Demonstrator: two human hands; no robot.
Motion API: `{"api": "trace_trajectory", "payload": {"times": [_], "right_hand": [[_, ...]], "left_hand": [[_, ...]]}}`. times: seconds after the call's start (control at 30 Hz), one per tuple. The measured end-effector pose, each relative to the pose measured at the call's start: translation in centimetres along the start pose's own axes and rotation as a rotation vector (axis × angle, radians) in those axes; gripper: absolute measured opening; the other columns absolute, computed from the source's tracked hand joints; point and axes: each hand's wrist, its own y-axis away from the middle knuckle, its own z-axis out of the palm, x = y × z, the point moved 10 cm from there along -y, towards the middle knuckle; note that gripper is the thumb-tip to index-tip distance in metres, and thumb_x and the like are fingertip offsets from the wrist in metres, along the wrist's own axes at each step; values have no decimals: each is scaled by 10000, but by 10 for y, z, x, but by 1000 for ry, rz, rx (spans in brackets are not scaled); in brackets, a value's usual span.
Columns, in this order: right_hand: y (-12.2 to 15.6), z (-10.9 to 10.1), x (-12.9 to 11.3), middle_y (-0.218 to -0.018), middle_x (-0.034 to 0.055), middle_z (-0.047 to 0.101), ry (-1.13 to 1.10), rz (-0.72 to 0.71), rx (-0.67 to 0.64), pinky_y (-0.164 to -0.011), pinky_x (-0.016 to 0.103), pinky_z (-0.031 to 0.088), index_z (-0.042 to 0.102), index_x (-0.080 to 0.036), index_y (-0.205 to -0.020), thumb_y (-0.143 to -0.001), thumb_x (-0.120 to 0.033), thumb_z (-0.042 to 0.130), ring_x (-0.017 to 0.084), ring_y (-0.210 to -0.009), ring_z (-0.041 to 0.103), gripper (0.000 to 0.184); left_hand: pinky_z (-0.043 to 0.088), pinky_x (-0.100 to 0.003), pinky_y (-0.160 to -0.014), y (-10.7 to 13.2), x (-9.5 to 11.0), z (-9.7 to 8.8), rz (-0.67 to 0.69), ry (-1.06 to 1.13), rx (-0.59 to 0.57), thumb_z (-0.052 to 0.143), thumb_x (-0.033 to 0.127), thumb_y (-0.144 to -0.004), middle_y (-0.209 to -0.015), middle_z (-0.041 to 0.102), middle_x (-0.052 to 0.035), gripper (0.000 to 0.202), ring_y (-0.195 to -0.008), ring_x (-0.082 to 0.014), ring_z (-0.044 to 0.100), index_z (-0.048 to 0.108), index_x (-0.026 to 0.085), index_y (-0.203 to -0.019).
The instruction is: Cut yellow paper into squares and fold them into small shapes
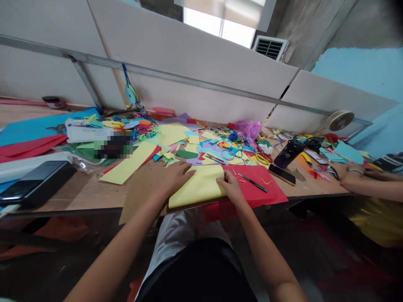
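A yellow sheet of paper point(198, 188), which looks folded over, lies in front of me at the table's edge on a piece of brown cardboard point(138, 188). My left hand point(179, 176) rests on the sheet's left edge, its fingers stretched forward and partly hidden. At the right edge, my right hand point(231, 186) holds the paper with the thumb on top and the fingers behind it. Just right of that hand lies a red sheet point(270, 191) with a green pen point(252, 183) and small pale scraps on it.
Scissors point(215, 158), colourful paper scraps and a pink plastic bag point(248, 130) crowd the back. A phone point(282, 174) and dark bottle-like object point(289, 152) stand right, near another person's arm point(371, 181). A black device point(37, 184) is at left, a small fan point(340, 121) far right.
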Motion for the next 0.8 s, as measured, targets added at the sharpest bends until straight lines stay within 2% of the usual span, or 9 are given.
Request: {"api": "trace_trajectory", "payload": {"times": [0.23,0.4,0.6,0.7,0.8], "right_hand": [[-1,0,7,-947,32,742,-154,33,-7,-740,336,530,606,-231,-1038,-676,-375,769,235,-852,676,422],[-1,-2,9,-934,26,747,-171,26,10,-728,353,542,593,-246,-1118,-666,-379,787,238,-821,683,510],[-1,-2,11,-923,22,745,-187,21,2,-708,341,535,593,-245,-1119,-663,-374,791,238,-820,690,514],[-1,-2,12,-921,19,743,-199,26,9,-710,336,531,598,-242,-1120,-655,-360,795,225,-792,683,519],[-2,-2,12,-892,12,739,-198,25,18,-697,332,529,604,-241,-1111,-644,-356,802,217,-761,675,520]], "left_hand": [[433,-412,-1087,3,-4,-2,68,24,103,380,484,-981,-1291,659,-140,506,-1215,-282,587,698,181,-1233],[413,-381,-1109,3,-1,0,88,15,94,339,491,-1000,-1303,646,-112,515,-1233,-259,574,712,200,-1203],[404,-434,-1095,3,8,5,89,-165,40,459,595,-938,-1301,622,-139,551,-1258,-323,548,683,200,-1251],[404,-444,-1084,5,13,0,103,-165,63,466,570,-938,-1291,619,-154,528,-1248,-333,546,685,183,-1224],[407,-447,-1073,6,13,-2,88,-152,56,424,540,-960,-1265,632,-134,484,-1232,-323,551,692,204,-1183]]}}
